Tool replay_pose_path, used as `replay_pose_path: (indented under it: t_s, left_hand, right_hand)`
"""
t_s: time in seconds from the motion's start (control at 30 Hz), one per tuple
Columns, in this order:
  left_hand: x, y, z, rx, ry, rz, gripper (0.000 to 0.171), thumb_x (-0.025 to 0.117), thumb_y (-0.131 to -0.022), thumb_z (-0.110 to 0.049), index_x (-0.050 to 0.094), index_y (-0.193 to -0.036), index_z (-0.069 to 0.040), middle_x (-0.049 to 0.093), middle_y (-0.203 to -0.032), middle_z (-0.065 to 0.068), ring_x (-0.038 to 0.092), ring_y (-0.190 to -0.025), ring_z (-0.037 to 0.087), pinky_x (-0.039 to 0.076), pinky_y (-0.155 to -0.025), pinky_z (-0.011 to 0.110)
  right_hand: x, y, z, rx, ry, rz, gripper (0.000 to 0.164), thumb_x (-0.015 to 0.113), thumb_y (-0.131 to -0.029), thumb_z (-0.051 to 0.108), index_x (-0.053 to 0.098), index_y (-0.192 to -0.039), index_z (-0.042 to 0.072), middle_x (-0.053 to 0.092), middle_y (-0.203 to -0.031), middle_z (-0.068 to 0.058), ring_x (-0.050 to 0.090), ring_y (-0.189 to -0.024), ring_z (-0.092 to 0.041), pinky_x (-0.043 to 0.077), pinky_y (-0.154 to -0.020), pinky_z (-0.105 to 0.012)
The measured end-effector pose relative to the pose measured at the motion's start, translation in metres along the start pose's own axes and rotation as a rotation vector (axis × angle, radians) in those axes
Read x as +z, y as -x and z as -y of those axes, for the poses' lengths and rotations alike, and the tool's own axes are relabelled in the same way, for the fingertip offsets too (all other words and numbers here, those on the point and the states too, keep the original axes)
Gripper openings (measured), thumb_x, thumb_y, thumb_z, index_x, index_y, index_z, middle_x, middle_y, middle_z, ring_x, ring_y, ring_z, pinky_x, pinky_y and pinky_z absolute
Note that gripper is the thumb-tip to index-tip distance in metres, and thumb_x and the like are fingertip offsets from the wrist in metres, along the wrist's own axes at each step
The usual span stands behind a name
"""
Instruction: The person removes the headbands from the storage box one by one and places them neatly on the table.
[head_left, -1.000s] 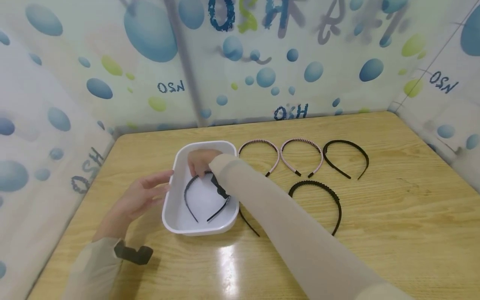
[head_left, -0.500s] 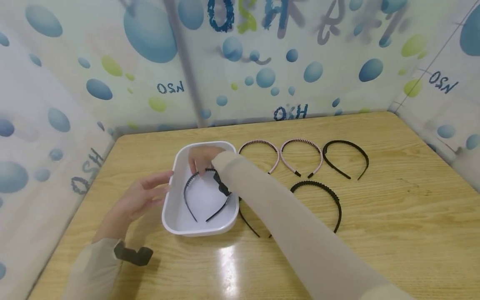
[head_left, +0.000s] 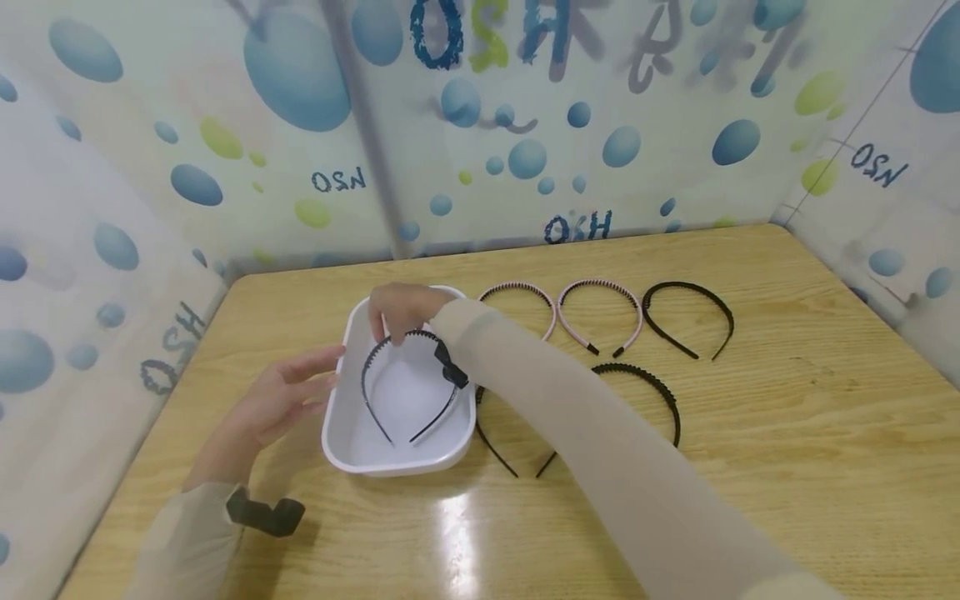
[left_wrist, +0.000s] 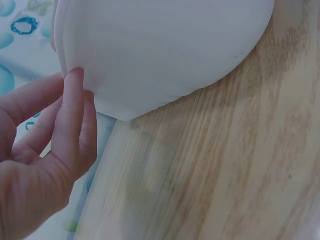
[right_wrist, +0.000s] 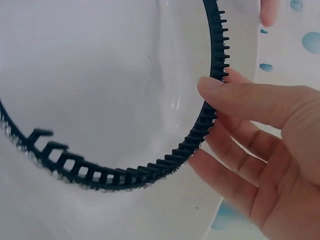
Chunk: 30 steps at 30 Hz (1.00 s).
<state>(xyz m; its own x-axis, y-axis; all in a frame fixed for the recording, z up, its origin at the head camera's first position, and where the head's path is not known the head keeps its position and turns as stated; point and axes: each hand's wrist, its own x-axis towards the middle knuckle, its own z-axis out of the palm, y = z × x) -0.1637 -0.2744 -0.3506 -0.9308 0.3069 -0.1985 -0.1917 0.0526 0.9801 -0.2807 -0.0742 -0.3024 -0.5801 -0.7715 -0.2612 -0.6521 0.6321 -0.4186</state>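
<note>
In the head view my right hand (head_left: 405,307) is inside a white plastic bin (head_left: 333,446), pinching a black toothed headband (head_left: 369,398) near the top of its arc. The right wrist view shows the thumb on one face of the headband (right_wrist: 197,131) and the fingers behind it; small shiny stones line its outer edge. Its two ends point toward me in the bin. My left hand (head_left: 281,392) holds the bin's left rim. In the left wrist view, the digits of the left hand (left_wrist: 55,140) lie on either side of the bin's rim (left_wrist: 150,55).
Right of the bin on the wooden table (head_left: 810,467) lie two pink headbands (head_left: 567,321) and a black one (head_left: 729,317). Nearer are a wavy black headband (head_left: 667,396) and another black headband (head_left: 495,450), both partly hidden by my right arm. A patterned wall stands behind.
My right hand has risen slightly toward the bin's far rim, and the pinched headband has shifted up and a little left with it. My left hand keeps its place at the rim.
</note>
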Motion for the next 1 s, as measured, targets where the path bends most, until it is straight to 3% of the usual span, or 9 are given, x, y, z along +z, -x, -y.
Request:
replay_pose_path:
  t_s: [0.5,0.8,1.0]
  left_hand:
    - [0.0,0.0,0.002,0.009,-0.007,0.003,0.038,0.055,-0.091,-0.005,0.054,-0.128,-0.014,0.057,-0.113,-0.011,0.056,-0.1,0.006,0.051,-0.082,0.026]
    - [0.0,0.001,0.0,-0.014,-0.046,-0.006,0.041,0.055,-0.092,-0.008,0.05,-0.132,-0.013,0.054,-0.114,-0.011,0.054,-0.102,0.005,0.05,-0.083,0.027]
    - [0.0,0.0,0.0,-0.014,-0.023,-0.001,0.035,0.054,-0.092,-0.006,0.057,-0.125,-0.018,0.056,-0.113,-0.012,0.055,-0.101,0.005,0.051,-0.082,0.027]
  right_hand:
    - [-0.019,0.022,-0.002,-0.07,0.045,-0.041,0.021,0.068,-0.079,-0.002,0.069,-0.094,0.013,0.059,-0.099,0.004,0.052,-0.091,-0.012,0.046,-0.073,-0.02]
    - [-0.036,0.034,-0.003,-0.084,0.1,-0.081,0.018,0.069,-0.081,0.007,0.068,-0.097,0.015,0.06,-0.1,0.001,0.053,-0.088,-0.011,0.046,-0.071,-0.019]
    - [-0.05,0.048,0.003,-0.118,0.076,-0.101,0.02,0.067,-0.082,0.004,0.067,-0.101,0.012,0.059,-0.097,0.0,0.053,-0.087,-0.012,0.047,-0.07,-0.018]
